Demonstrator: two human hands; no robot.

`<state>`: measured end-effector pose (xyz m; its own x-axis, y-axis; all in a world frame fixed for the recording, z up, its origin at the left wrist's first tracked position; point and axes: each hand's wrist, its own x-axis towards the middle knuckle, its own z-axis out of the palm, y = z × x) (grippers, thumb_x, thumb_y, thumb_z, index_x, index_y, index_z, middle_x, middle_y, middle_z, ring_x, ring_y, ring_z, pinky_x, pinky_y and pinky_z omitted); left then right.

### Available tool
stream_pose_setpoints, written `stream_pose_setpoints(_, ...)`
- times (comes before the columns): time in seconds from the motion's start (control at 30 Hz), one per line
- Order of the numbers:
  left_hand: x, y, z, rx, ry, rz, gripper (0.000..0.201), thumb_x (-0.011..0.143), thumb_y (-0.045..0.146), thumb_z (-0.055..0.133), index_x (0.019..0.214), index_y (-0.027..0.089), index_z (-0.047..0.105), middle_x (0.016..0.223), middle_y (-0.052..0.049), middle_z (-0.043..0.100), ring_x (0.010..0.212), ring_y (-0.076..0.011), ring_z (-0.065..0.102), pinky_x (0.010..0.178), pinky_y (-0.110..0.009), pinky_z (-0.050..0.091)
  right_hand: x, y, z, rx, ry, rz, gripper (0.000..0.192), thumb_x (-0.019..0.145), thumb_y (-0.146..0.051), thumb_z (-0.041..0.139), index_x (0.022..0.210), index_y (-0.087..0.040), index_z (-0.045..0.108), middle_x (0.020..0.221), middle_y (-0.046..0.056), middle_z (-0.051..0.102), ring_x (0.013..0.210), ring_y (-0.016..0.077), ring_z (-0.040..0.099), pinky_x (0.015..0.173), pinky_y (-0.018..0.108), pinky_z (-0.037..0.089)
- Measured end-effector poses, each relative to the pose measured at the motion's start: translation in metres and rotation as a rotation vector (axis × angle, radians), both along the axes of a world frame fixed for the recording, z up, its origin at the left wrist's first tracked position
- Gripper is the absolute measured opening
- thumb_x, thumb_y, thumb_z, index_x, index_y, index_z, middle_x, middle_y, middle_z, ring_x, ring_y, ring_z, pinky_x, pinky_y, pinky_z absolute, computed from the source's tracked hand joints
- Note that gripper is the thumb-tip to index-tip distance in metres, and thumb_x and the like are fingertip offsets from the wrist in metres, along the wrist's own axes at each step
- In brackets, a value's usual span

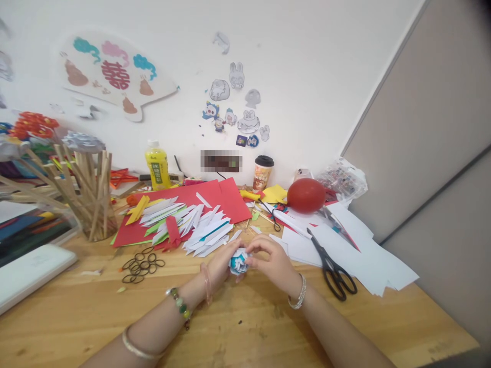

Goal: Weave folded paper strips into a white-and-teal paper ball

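A small white-and-blue paper flower (pixel 239 261) is between my two hands, above the wooden table. My left hand (pixel 226 258) wraps round it from the left, with its fingers partly hidden behind the flower. From the right, my right hand (pixel 270 258) pinches the flower's edge between thumb and forefinger. Just beyond my hands lie many folded white paper strips (pixel 209 230), some with blue or green. A folded red paper piece (pixel 172 232) rests among them, on red paper sheets (pixel 233 199).
Black rubber bands (pixel 141 266) lie to the left, near a jar of wooden sticks (pixel 94 204). Black scissors (pixel 332 266) and white paper sheets (pixel 379 255) are at the right. Behind stand a yellow bottle (pixel 158 166), a lidded cup (pixel 263 173) and a red balloon (pixel 306 195).
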<state>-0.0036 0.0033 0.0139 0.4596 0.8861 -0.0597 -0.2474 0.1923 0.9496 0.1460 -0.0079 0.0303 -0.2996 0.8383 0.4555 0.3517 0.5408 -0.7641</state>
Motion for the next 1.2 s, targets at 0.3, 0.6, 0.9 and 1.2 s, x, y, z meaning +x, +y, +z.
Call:
stream_pose_setpoints(0.3,0.0,0.002,0.0,0.027,0.001,0.006,0.024,0.078,0.038,0.043,0.065,0.019,0.042,0.056,0.004,0.038,0.046,-0.009,0.036,0.036,-0.02,0.029,-0.002,0.001,-0.007,0.093,0.007,0.008,0.007,0.076,-0.025,0.062,0.075,-0.019,0.064,0.079,0.002,0.061,0.078,0.0144,0.056,0.074,0.028,0.044)
stream_pose_setpoints(0.6,-0.001,0.005,-0.001,0.138,0.04,0.093,0.02,0.075,0.032,0.047,0.061,0.019,0.042,0.061,0.004,0.038,0.055,-0.0109,0.036,0.046,-0.023,0.033,-0.007,-0.009,-0.01,0.537,-0.298,-0.175,0.013,0.085,-0.017,0.048,0.081,-0.018,0.061,0.077,0.004,0.063,0.074,0.0162,0.052,0.067,0.031,0.043)
stream_pose_setpoints(0.9,0.0,0.0,0.002,0.072,0.023,0.034,0.019,0.075,0.034,0.049,0.064,0.02,0.042,0.057,0.005,0.042,0.048,-0.0107,0.04,0.042,-0.023,0.032,-0.008,-0.007,-0.005,0.312,-0.156,-0.179,0.008,0.081,-0.019,0.054,0.073,-0.019,0.057,0.074,0.001,0.059,0.074,0.0143,0.053,0.069,0.029,0.044)
stream_pose_setpoints(1.2,0.0,0.002,0.003,0.177,0.126,0.111,0.017,0.073,0.032,0.045,0.062,0.02,0.041,0.061,0.003,0.043,0.055,-0.0127,0.041,0.046,-0.025,0.035,-0.007,-0.009,-0.011,0.604,-0.408,-0.292,0.013,0.084,-0.018,0.049,0.078,-0.018,0.059,0.076,0.004,0.06,0.072,0.0169,0.048,0.064,0.031,0.04)
